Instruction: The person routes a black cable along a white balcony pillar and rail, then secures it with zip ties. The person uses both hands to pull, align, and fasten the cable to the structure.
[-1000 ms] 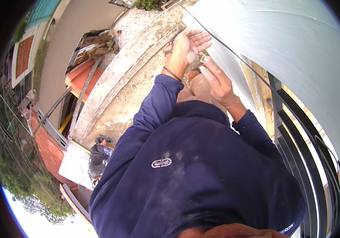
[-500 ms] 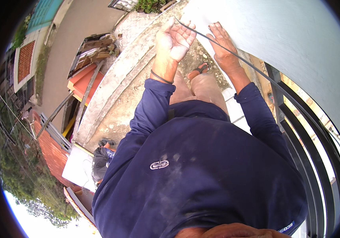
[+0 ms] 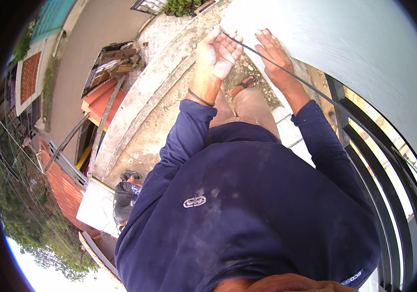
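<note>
My left hand (image 3: pixel 219 54) is raised with its whitish, dusty palm facing up and its fingers loosely spread. A thin dark cable or rod (image 3: pixel 310 86) crosses in front of its fingertips, and its far end shows by the thumb side. Whether the fingers touch this line, I cannot tell. My right hand (image 3: pixel 277 61) is stretched out with its back toward me, fingers straight, beside the pale wall (image 3: pixel 354 34). The dark line crosses over it too, and contact is unclear. No grip shows in either hand.
Black metal railing bars (image 3: pixel 376 160) stand on the right along the wall. A concrete ledge (image 3: pixel 140 112) curves on the left, with scrap wood (image 3: pixel 116 56) and an orange panel (image 3: pixel 106 100) beyond it. Another person (image 3: pixel 124 197) is at the lower left.
Both hands have shifted slightly to the right and a little nearer. The dark line's far end has moved slightly right and nearer too.
</note>
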The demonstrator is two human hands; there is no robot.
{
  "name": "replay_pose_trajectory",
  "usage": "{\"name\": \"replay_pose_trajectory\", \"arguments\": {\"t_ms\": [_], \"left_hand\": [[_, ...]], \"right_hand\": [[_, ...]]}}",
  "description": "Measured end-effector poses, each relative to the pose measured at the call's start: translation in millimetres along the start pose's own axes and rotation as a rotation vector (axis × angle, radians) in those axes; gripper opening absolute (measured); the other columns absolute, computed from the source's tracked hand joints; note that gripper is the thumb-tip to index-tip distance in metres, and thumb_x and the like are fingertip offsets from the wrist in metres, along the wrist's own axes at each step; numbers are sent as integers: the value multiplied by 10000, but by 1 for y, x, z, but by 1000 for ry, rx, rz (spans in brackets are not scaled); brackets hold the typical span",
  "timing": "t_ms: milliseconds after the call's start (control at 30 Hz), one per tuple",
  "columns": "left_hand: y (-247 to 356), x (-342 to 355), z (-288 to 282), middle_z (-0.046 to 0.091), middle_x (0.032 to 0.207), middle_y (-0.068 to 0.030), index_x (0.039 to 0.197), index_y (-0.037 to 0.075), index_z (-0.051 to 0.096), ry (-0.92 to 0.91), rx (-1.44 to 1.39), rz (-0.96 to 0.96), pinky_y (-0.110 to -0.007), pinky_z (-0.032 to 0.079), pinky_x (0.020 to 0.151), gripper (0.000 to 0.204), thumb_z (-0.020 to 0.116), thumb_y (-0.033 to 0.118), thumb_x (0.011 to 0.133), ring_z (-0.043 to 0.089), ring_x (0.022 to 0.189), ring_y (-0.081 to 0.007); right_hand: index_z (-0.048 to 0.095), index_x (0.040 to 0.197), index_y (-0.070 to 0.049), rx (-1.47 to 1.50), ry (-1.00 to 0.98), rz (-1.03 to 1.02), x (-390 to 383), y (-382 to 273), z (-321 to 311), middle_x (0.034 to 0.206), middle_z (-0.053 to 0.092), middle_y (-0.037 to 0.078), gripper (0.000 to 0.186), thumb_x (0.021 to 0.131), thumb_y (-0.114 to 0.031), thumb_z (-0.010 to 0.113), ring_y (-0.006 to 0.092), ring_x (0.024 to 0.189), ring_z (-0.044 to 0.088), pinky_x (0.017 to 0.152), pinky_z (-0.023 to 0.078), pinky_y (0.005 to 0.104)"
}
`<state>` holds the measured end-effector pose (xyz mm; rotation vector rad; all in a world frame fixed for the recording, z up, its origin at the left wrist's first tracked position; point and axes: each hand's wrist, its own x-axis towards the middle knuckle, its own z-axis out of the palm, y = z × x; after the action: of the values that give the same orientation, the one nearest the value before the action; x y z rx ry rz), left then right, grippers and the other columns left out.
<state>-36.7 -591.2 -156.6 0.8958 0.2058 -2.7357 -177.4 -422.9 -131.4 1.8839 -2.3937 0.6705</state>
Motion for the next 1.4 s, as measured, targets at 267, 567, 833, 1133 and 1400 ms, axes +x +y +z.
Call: {"name": "replay_pose_trajectory", "arguments": {"t_ms": [267, 567, 833, 1133, 1400], "left_hand": [[0, -4, 5, 741, 1053, -167, 1204, -94, 629, 5, 16, -11, -398, 623, 892, 422, 604, 312, 1092, 733, 988, -294], [-5, -1, -2, 731, 1036, -172, 1223, -111, 633, 35, 19, 6, -405, 624, 882, 437, 642, 298, 1070, 724, 993, -288], [-11, 1, 0, 724, 1010, -136, 1211, -90, 628, 75, 48, 37, -390, 627, 849, 408, 606, 297, 1086, 727, 959, -273], [-14, -2, 1, 710, 1002, -122, 1232, -101, 618, 43, 61, 11, -369, 626, 818, 428, 603, 303, 1094, 717, 938, -254], [-8, -6, 2, 716, 990, -125, 1215, -106, 621, 60, 68, 38, -364, 627, 808, 428, 619, 303, 1088, 716, 934, -260]], "right_hand": [[695, 1194, 25, 115, 68, -42, 58, 12, 28, 1423, 630, 240, 315, 885, -27, 661, 424, 1392, 567, 1172, 487, 508], [711, 1115, 1, 40, 5, -25, -22, 4, -24, 1463, 653, 152, 331, 815, 128, 652, 346, 1439, 574, 1203, 504, 469], [716, 1079, 5, 60, 22, 1, 14, 9, 15, 1468, 647, 155, 222, 880, 69, 640, 359, 1442, 570, 1175, 515, 476], [702, 1078, 6, 7, 57, -78, 36, 2, 15, 1487, 627, 146, 170, 932, 47, 626, 356, 1447, 560, 1186, 506, 467], [695, 1061, -1, -18, 47, -138, 67, 15, 15, 1484, 623, 155, 175, 899, 30, 635, 358, 1447, 560, 1187, 499, 458]]}}
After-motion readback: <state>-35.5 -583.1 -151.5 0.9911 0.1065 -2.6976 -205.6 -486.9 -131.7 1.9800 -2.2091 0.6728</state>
